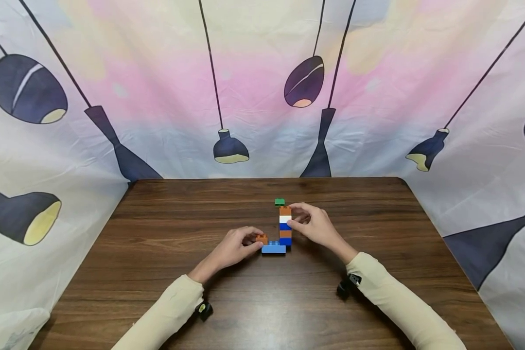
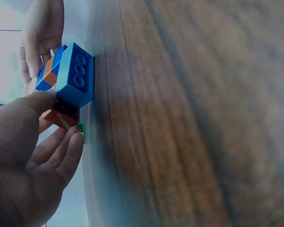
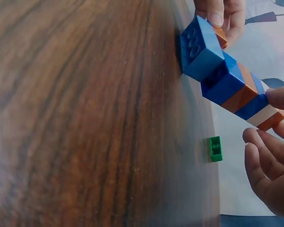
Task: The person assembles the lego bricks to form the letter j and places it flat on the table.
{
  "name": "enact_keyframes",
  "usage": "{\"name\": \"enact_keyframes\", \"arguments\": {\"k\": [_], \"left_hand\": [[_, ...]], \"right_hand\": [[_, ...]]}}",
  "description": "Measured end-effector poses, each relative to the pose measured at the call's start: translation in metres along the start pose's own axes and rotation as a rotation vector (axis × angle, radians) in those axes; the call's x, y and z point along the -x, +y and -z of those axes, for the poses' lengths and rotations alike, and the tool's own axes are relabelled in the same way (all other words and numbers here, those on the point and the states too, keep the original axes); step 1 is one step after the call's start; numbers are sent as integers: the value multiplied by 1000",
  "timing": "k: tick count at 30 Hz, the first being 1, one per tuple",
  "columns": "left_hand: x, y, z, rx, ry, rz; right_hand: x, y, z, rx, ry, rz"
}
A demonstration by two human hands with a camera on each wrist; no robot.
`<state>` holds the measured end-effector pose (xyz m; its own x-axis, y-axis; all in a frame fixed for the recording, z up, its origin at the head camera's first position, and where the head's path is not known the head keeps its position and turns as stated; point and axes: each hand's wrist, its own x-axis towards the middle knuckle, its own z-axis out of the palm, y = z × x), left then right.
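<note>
A tower of stacked toy building bricks (image 1: 285, 226) in orange, white and blue rises from a light blue brick (image 1: 273, 249). The light blue brick's hollow underside shows in both wrist views, so the build is lifted or tilted; which, I cannot tell. On its left end is a small orange brick (image 1: 261, 239), pinched between the thumb and fingers of my left hand (image 1: 235, 247). My right hand (image 1: 316, 226) grips the tower's upper part, its thumb (image 3: 279, 98) near the white and blue bricks.
A small green brick (image 1: 279, 201) lies on the brown wooden table (image 1: 192, 204) beyond the tower. Dark cameras are strapped at the left wrist (image 1: 204, 310) and the right wrist (image 1: 348, 286). A cloth backdrop (image 1: 262, 87) with printed lamps hangs behind the table.
</note>
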<state>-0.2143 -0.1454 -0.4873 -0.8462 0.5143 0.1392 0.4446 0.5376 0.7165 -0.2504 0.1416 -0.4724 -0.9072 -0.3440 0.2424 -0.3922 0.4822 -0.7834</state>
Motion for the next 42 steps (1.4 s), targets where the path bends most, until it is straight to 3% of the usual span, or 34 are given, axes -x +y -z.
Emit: {"name": "enact_keyframes", "arguments": {"k": [22,42], "left_hand": [[-5,-5,0,-57,8,-27],[-12,-4,0,-84,-8,39]], "right_hand": [[-16,18,-7,-13,-59,-124],[-24,25,-9,-17,-127,-221]]}}
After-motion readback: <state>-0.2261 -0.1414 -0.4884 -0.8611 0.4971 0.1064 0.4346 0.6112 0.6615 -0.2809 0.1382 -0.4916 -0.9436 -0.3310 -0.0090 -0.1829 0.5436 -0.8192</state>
